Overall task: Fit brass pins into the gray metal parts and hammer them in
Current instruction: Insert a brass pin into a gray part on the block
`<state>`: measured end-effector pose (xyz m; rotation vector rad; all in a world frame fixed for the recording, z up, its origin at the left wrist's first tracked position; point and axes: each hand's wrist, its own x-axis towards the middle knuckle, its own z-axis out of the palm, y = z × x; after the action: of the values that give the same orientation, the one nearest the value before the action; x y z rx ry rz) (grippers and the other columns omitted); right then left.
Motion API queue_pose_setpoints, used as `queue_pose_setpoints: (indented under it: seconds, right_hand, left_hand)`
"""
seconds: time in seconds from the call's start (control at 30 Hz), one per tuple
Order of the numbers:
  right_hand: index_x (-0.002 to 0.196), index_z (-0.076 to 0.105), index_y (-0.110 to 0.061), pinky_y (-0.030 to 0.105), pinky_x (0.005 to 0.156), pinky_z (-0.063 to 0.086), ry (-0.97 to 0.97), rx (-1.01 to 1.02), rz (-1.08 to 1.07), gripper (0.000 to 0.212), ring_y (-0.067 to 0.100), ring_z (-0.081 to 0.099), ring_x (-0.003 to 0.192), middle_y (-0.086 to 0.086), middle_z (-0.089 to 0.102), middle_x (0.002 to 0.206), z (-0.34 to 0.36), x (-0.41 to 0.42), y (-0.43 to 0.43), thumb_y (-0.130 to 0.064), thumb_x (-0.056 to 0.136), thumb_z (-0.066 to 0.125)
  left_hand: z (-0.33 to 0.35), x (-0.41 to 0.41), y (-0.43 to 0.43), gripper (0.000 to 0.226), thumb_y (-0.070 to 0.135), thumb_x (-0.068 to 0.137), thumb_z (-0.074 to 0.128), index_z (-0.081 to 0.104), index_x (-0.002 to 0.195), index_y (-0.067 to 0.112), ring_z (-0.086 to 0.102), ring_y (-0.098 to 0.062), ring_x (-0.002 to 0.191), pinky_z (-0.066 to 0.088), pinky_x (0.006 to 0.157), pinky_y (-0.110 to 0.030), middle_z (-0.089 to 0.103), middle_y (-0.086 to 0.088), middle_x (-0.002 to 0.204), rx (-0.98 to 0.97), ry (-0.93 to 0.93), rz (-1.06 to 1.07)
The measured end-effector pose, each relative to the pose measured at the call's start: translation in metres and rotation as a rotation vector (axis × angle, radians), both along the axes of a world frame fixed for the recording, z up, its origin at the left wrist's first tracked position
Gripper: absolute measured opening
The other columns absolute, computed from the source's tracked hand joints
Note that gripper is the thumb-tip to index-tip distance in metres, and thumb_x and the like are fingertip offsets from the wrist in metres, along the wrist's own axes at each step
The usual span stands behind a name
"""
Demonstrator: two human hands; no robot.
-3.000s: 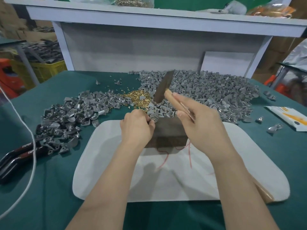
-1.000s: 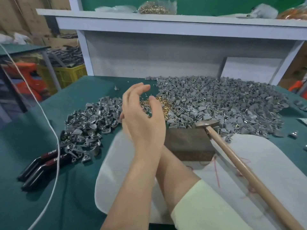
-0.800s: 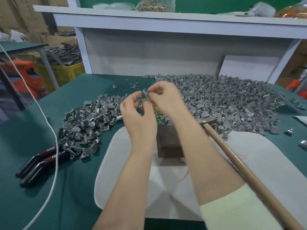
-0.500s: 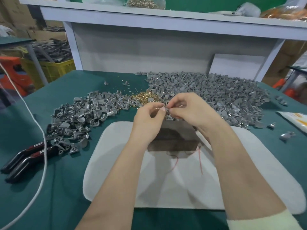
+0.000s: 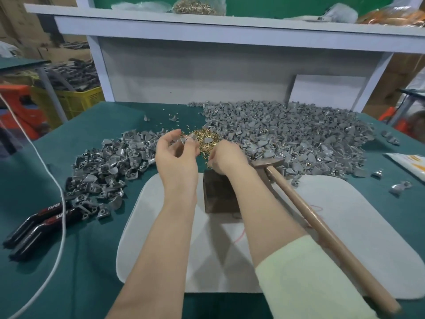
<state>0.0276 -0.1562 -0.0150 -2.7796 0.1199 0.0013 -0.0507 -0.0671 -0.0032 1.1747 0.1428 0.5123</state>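
Observation:
My left hand point(image 5: 177, 157) pinches one gray metal part point(image 5: 184, 141) between thumb and fingertips, raised just left of the brass pin pile point(image 5: 204, 139). My right hand point(image 5: 226, 158) is curled over the near edge of that pile, its fingertips pinching at the pins. Behind my right wrist sits the dark wooden block point(image 5: 218, 194) on a white mat point(image 5: 345, 226). The hammer point(image 5: 299, 203) lies unheld, head by the block, wooden handle running toward the lower right.
A large heap of gray parts point(image 5: 287, 134) fills the back right, a smaller heap point(image 5: 108, 166) the left. Black-handled pliers point(image 5: 36, 224) and a white cord point(image 5: 57, 192) lie at the left. A white shelf unit point(image 5: 207, 65) stands behind. A printed packet point(image 5: 411, 164) lies at the far right.
My hands have parted from above the block. The left one carried the gray part up and left; the right one reached forward to the pin pile.

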Motion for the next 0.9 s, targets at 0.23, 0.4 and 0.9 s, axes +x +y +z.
queue_pose_setpoints:
  seconds: [0.23, 0.4, 0.9]
  right_hand:
    - [0.094, 0.054, -0.006, 0.033, 0.077, 0.041, 0.226, -0.131, 0.004, 0.012, 0.030, 0.055, 0.099, 0.015, 0.056, 0.109, -0.001, 0.026, 0.007, -0.016, 0.087, 0.057]
    - [0.080, 0.049, -0.008, 0.035, 0.075, 0.042, 0.201, -0.144, 0.036, 0.008, 0.028, 0.047, 0.084, 0.013, 0.048, 0.092, 0.001, 0.027, 0.007, -0.009, 0.085, 0.055]
    - [0.089, 0.054, -0.011, 0.034, 0.073, 0.043, 0.114, -0.152, 0.099, 0.007, 0.027, 0.051, 0.085, 0.011, 0.051, 0.091, -0.002, 0.024, 0.006, -0.006, 0.085, 0.050]
  left_hand:
    - [0.000, -0.002, -0.004, 0.016, 0.011, 0.092, 0.059, 0.059, 0.089, 0.027, 0.063, -0.011, 0.093, 0.052, 0.088, -0.026, 0.068, -0.001, 0.098, 0.091, 0.014, 0.034]
    - [0.000, -0.002, -0.006, 0.011, 0.012, 0.090, 0.061, 0.059, 0.089, 0.023, 0.062, -0.008, 0.085, 0.051, 0.084, -0.027, 0.067, 0.000, 0.093, 0.096, 0.021, 0.041]
    - [-0.001, -0.002, -0.011, 0.012, 0.011, 0.089, 0.062, 0.060, 0.086, 0.022, 0.061, -0.010, 0.084, 0.049, 0.080, -0.026, 0.069, -0.007, 0.097, 0.133, 0.026, -0.002]
